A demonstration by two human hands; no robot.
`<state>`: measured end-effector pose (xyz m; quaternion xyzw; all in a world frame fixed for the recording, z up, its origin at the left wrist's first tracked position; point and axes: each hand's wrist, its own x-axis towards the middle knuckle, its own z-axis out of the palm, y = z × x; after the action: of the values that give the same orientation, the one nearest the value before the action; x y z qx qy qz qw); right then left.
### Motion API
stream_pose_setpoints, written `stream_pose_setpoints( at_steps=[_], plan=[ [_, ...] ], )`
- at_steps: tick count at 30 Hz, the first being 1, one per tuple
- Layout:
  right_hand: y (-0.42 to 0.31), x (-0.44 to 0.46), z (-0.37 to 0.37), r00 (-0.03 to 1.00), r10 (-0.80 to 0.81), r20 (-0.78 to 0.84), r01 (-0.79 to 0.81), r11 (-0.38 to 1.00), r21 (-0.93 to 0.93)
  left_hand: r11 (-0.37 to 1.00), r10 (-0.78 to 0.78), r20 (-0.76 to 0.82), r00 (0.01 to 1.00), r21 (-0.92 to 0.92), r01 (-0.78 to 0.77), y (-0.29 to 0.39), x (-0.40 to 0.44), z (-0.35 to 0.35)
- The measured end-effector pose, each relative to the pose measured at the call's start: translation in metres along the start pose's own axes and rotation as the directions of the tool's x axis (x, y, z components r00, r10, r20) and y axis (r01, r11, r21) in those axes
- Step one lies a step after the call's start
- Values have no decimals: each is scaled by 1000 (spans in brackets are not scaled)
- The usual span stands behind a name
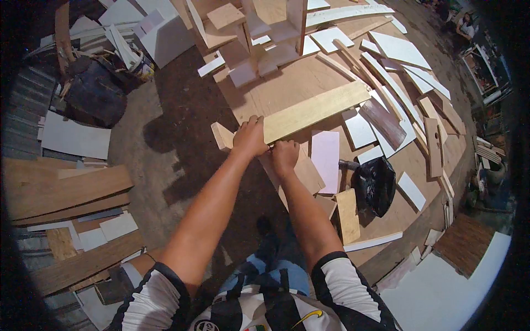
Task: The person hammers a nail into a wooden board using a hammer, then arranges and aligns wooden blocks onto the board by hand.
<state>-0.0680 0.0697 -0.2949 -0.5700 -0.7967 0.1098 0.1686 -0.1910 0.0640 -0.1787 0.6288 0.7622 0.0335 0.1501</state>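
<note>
A long pale yellow wooden board (pixel 317 112) lies slantwise across the workbench, its near end at the bench's left edge. My left hand (pixel 251 136) is wrapped over that near end, thumb toward the right hand. Just beside it, my right hand (pixel 286 156) is closed in a fist against the board's lower edge; what its fingers hold is hidden. A short wood piece (pixel 221 136) sticks out to the left of my left hand. Below my right hand lies a light wooden offcut (pixel 308 175), next to a pinkish-white panel (pixel 326 161).
The plywood workbench (pixel 265 91) carries a wooden frame (pixel 276 33) at its far end. A black plastic bag (pixel 375 186), a hammer (pixel 348 164) and several white strips lie to the right. Stacked planks (pixel 66 190) and a dark bucket (pixel 94 91) stand left. A person (pixel 465 26) is far right.
</note>
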Motion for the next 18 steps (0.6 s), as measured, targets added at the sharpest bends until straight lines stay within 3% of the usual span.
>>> stream_pose_setpoints(
  at_steps=[10, 13, 15, 18],
  plan=[
    [3, -1, -5, 1000, -12, -7, 12, 1000, -15, 1000, -26, 12, 1000, -10, 26, 3, -1, -1],
    [7, -2, -25, 994, -36, 103, 27, 996, 89, 1000, -21, 41, 999, -1, 22, 3, 0, -3],
    [14, -7, -39, 987, -145, -70, 152, 983, 104, 1000, -16, 14, 1000, -1, 16, 0, 2, 2],
    [22, -4, -60, 973, -217, -82, 221, 974, 46, 1000, -9, 37, 999, -13, 10, -4, 5, 5]
  ],
)
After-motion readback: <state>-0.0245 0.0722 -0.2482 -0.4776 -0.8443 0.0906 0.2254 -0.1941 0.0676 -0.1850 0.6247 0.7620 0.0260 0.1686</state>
